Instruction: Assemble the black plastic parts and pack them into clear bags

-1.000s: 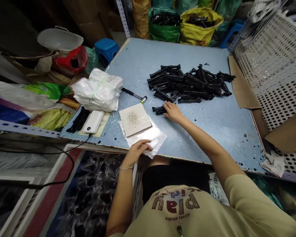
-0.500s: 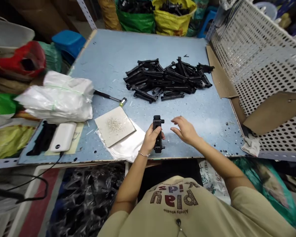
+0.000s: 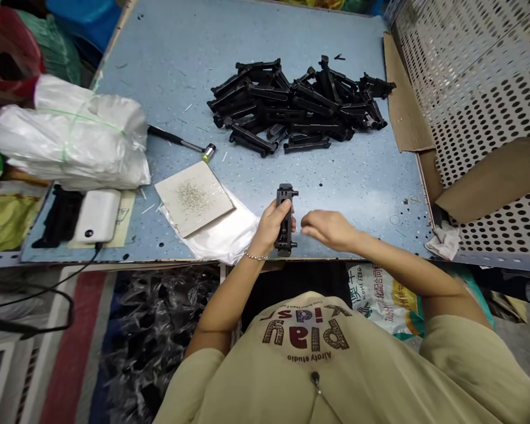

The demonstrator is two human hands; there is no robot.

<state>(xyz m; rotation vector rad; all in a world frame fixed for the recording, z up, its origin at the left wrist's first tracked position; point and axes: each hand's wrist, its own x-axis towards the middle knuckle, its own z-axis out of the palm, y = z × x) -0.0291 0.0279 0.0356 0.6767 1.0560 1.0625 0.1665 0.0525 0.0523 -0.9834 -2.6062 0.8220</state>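
Near the front edge of the blue table, my left hand (image 3: 272, 226) grips a long black plastic bracket (image 3: 284, 244) with its thumb across the face. The bracket points away from me, with two short pegs sticking out on its right side. Just right of it, apart from it, is my right hand (image 3: 331, 229) with fingers curled in and pressed together. Whatever its fingertips may hold is hidden. Beyond both hands lies a pile of similar black brackets (image 3: 282, 112).
Left of my hands, a square board (image 3: 176, 203) with a worn, speckled middle rests on white sheeting (image 3: 225, 238). A small hammer (image 3: 176, 139), bundled plastic bags (image 3: 83, 141) and a white power bank (image 3: 98, 215) lie further left. A perforated panel (image 3: 490, 82) borders the right side.
My right hand's fingers, spread apart before, have curled together, and the hand is slightly closer to the bracket. My left hand still holds the bracket. The view has tilted downward.
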